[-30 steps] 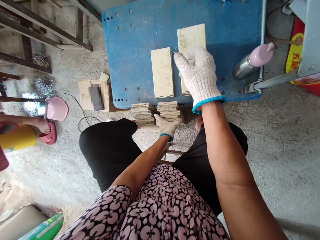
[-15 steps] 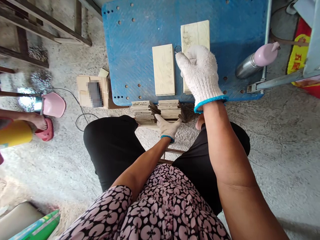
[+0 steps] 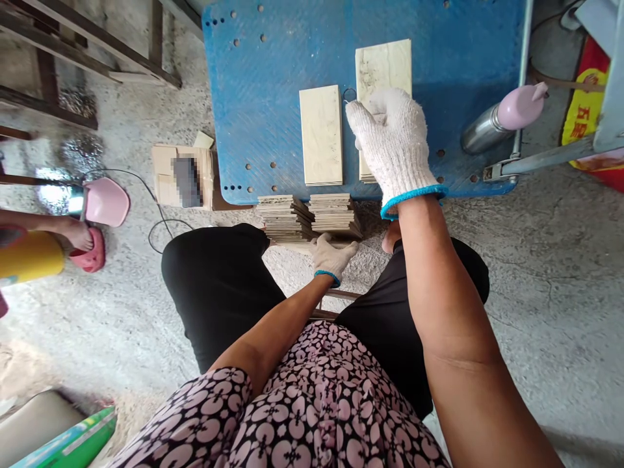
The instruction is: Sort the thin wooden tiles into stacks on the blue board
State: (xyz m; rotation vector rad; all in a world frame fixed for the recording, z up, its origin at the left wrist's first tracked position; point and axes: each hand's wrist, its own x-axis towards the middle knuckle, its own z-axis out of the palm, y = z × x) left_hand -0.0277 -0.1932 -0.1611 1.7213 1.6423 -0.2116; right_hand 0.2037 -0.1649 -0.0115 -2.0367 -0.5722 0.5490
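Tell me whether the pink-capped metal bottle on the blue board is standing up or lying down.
Lying down. The bottle rests on its side at the blue board's right edge, steel body low-left, pink cap pointing up-right against a grey metal bar.

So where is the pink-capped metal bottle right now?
In the head view, the pink-capped metal bottle lies on its side at the right edge of the blue board, to the right of the gloved right hand.

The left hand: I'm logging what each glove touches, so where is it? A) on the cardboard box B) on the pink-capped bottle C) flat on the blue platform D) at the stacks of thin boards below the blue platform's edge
D: the left hand reaches the stacks of thin boards by the blue platform edge.
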